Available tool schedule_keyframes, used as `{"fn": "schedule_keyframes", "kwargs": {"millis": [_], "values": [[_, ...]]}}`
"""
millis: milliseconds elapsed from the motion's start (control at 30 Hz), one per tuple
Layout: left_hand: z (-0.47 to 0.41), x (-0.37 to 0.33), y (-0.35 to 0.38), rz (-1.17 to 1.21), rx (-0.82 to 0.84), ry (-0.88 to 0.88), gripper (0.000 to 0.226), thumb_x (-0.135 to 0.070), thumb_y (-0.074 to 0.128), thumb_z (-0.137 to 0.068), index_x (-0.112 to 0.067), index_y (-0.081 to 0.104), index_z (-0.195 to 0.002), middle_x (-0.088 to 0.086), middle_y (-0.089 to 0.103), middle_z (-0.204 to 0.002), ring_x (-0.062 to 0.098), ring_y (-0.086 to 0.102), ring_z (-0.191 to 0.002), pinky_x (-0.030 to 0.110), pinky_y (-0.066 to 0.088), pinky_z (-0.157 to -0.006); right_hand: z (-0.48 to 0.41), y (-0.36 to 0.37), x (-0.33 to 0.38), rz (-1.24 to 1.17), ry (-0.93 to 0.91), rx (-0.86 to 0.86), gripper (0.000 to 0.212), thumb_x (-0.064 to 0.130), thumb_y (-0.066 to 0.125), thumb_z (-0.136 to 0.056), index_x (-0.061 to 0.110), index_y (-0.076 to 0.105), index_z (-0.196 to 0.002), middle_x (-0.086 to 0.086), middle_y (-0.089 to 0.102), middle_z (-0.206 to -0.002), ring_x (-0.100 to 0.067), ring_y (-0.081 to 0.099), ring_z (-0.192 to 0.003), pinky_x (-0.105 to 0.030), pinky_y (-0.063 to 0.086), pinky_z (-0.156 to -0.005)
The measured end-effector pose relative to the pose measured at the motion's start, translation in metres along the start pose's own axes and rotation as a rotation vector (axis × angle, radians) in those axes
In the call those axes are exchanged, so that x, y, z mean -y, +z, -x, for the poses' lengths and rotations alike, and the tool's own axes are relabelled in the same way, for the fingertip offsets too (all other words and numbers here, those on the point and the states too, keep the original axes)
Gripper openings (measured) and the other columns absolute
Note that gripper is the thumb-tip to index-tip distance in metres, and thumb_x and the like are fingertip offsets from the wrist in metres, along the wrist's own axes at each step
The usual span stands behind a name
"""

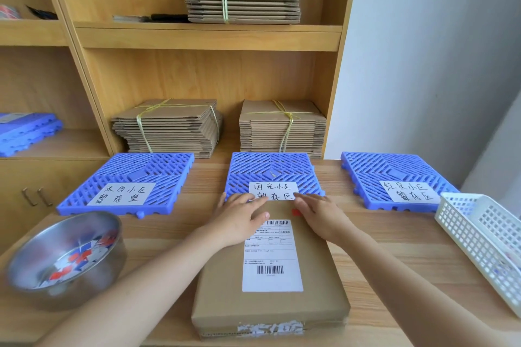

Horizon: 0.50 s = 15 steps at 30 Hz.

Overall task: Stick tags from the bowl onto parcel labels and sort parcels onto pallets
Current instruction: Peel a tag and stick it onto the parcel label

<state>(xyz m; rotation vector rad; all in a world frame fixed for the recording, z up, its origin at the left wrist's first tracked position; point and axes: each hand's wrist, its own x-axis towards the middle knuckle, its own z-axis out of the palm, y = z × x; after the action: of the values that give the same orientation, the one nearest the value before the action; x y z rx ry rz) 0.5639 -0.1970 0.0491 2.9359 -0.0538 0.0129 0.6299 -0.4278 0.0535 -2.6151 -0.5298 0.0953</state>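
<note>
— So, for the log: where is the parcel [270,298] right now?
— Flat on the tabletop [394,251], long side running away from the person. Its far end is right at the near edge of the middle pallet [270,169]; touching or not, I cannot tell. The white label [272,256] faces up. A red tag [296,212] sits on the cardboard just beyond the label's top right corner.
— Hands?
— The left hand [239,214] and right hand [324,217] both lie on the parcel's far end. Grip on each is apart: fingers fairly straight, pressing down, clamped on nothing.
— Step in hand, by your judgement?
— Probably sliding the tagged parcel onto the middle pallet. To do it well:
 - Push evenly with both palms so it travels straight.
 - Raise the leading edge over the pallet's rim rather than ramming it.
 - Keep the paper sign [273,191] from being dragged or creased.
 - Check the label's address against that sign first.
— Other items?
— A steel bowl [70,228] of tags is near the left forearm, and a white basket [465,236] is at the right. The left pallet [135,169] and right pallet [389,169] carry only their signs.
</note>
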Motion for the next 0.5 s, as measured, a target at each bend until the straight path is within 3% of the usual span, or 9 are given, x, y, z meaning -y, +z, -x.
{"fn": "schedule_keyframes", "kwargs": {"millis": [67,233,400,500], "values": [[0.006,0.0,0.002,0.004,0.013,0.004,0.057,-0.063,0.025,-0.101,-0.046,0.021,-0.155,-0.007,0.025,-0.162,0.016,0.015,-0.151,0.047,0.001,-0.123,0.005,0.003,-0.003,-0.057,-0.026,0.024,0.053,0.054,0.016,-0.105,0.039,0.055,-0.139,0.004,0.045,-0.154,-0.019,0.03,-0.146,-0.043,0.023,-0.119],[0.014,0.005,0.005,0.012,0.001,0.009,0.057,-0.061,0.025,-0.102,-0.045,0.023,-0.156,-0.005,0.021,-0.165,0.016,0.01,-0.152,0.045,0.002,-0.123,0.01,0.005,-0.01,0.002,-0.07,0.076,0.066,0.059,-0.003,-0.09,0.057,0.023,-0.151,0.011,0.022,-0.165,-0.011,0.014,-0.153,-0.047,0.014,-0.121],[0.017,0.003,0.006,0.017,-0.041,0.013,0.054,-0.059,0.028,-0.102,-0.045,0.028,-0.154,-0.007,0.024,-0.162,0.013,0.013,-0.151,0.046,0.002,-0.124,0.007,0.006,-0.008,0.058,-0.045,0.11,0.052,0.038,0.015,-0.104,0.05,0.018,-0.155,0.014,0.019,-0.165,-0.013,0.016,-0.152,-0.046,0.017,-0.119],[0.016,0.003,0.008,0.022,-0.064,0.015,0.053,-0.06,0.03,-0.102,-0.046,0.03,-0.152,-0.009,0.027,-0.161,0.013,0.016,-0.15,0.046,0.003,-0.124,0.003,0.007,-0.006,0.058,-0.027,0.078,0.052,0.047,0.031,-0.104,0.039,0.03,-0.155,0.013,0.027,-0.162,-0.014,0.025,-0.149,-0.042,0.021,-0.117]]}}
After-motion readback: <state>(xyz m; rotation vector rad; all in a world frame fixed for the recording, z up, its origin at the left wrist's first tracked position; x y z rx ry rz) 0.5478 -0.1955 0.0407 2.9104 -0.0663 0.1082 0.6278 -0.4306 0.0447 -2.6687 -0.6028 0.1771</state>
